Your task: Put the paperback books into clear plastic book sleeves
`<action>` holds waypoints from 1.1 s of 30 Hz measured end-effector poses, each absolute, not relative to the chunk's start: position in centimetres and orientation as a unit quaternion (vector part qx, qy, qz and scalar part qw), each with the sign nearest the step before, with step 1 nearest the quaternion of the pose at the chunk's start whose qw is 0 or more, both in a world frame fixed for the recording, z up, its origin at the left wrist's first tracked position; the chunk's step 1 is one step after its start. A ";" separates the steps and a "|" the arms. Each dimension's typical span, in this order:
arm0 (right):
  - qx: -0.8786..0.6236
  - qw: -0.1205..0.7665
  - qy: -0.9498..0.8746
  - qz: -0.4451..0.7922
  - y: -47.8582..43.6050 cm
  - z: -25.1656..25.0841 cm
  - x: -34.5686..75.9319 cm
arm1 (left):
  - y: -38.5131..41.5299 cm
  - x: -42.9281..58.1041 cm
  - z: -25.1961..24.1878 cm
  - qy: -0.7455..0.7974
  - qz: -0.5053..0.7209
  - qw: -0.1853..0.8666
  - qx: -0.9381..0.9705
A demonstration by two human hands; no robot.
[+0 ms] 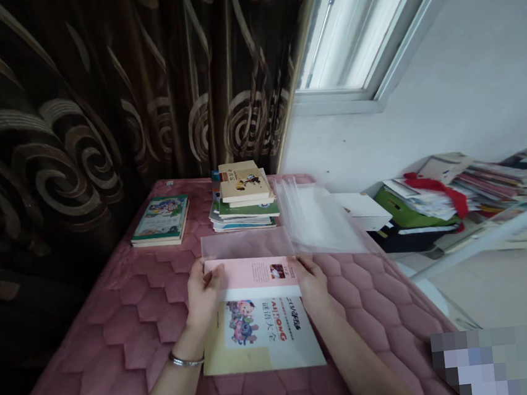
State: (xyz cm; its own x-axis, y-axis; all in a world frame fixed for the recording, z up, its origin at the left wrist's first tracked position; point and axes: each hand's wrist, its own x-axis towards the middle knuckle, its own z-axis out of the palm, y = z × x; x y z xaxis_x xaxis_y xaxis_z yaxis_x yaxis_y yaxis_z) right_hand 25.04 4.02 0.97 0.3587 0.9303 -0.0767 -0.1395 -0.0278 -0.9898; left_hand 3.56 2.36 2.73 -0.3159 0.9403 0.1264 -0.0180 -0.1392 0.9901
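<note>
A book with a cartoon cover (pixel 254 341) lies sideways on the pink quilted surface (pixel 132 340). Its pink flap (pixel 252 273) is at the far side, with small print and a photo. My left hand (pixel 206 293) grips the flap's left end, thumb on top. At the right end, my right hand (pixel 311 280) holds the flap's edge, fingers partly hidden. A clear plastic cover (pixel 244 244) extends beyond the flap, away from me. More clear plastic sheets (pixel 316 217) lie to the right, beyond my right hand.
A green-edged book (pixel 160 220) lies at the back left. Behind the plastic cover stands a stack of books (pixel 244 190). A white box (pixel 362 210) and piled papers (pixel 490 182) are on the right. A dark curtain (pixel 142 97) hangs behind.
</note>
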 end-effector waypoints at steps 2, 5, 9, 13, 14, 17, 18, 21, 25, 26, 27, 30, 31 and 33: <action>-0.557 0.603 -0.359 0.445 4.1 0.9 25.1 | 2.3 3.6 2.9 0.529 0.616 0.392 0.432; -0.558 0.595 -0.381 0.435 4.2 0.7 25.2 | 2.2 3.6 3.0 0.528 0.620 0.392 0.427; -0.566 0.586 -0.391 0.429 4.3 0.6 25.3 | 2.2 3.6 3.0 0.529 0.623 0.383 0.432; -0.588 0.574 -0.388 0.417 3.9 1.5 25.2 | 2.3 3.7 3.0 0.529 0.624 0.372 0.439; -0.591 0.572 -0.387 0.417 3.8 1.8 25.2 | 2.3 3.8 3.0 0.530 0.624 0.367 0.441; -0.589 0.564 -0.394 0.424 3.6 2.5 25.2 | 2.3 3.7 2.9 0.536 0.619 0.363 0.444; -0.585 0.564 -0.397 0.427 3.5 2.5 25.3 | 2.3 3.7 2.9 0.536 0.618 0.365 0.444; -0.566 0.573 -0.403 0.434 3.7 2.1 25.5 | 2.4 3.7 2.9 0.536 0.614 0.372 0.445; -0.560 0.567 -0.437 0.417 4.0 1.3 25.8 | 2.5 3.8 3.1 0.533 0.615 0.372 0.446; -0.562 0.565 -0.446 0.407 4.0 1.2 25.8 | 2.5 3.8 3.2 0.531 0.617 0.373 0.446; -0.563 0.565 -0.454 0.397 4.0 1.3 25.8 | 2.5 3.8 3.2 0.528 0.618 0.375 0.445; -0.575 0.561 -0.466 0.371 3.8 1.6 25.5 | 2.6 3.8 3.1 0.525 0.618 0.377 0.448; -0.582 0.561 -0.467 0.360 3.6 1.8 25.4 | 2.6 3.7 3.0 0.526 0.615 0.378 0.449; -0.596 0.562 -0.468 0.332 3.4 2.0 25.1 | 2.6 3.5 2.9 0.526 0.613 0.384 0.447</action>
